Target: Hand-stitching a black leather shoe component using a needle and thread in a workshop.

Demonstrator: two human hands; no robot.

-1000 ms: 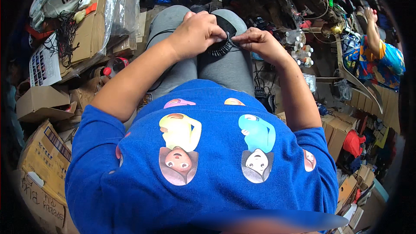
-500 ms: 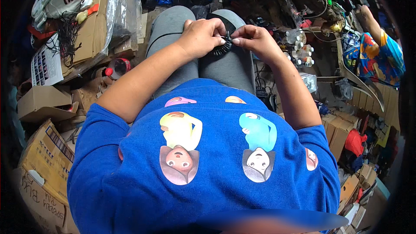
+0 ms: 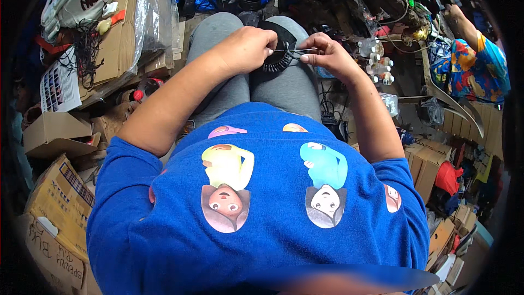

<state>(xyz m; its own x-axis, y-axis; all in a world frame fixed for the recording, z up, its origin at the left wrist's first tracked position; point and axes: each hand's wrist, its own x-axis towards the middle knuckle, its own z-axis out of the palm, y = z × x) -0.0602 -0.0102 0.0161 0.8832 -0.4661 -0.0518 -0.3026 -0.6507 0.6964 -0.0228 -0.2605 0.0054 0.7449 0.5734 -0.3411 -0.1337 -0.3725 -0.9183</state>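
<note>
At the inner edge of the right grey trouser leg (image 3: 289, 90), the left hand (image 3: 248, 49) is narrow, its hold unclear; at the outer, the right hand (image 3: 326, 55) pinches. On the leg lies a ridged black piece (image 3: 285, 37), crossed by the pinched pale rod (image 3: 285, 51).

Thin strand (image 3: 292, 50) between both hands (image 3: 246, 50), black fringed piece (image 3: 276, 66) beneath.

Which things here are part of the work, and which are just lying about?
In the work:
- black curved piece with a ridged edge, over the right thigh
- thin pale strand between left hand and right hand; thread or needle, can't tell

Apparently just lying about:
- clear bottles, right
- red-capped bottle, left
- open cardboard box
- flattened cardboard
</note>
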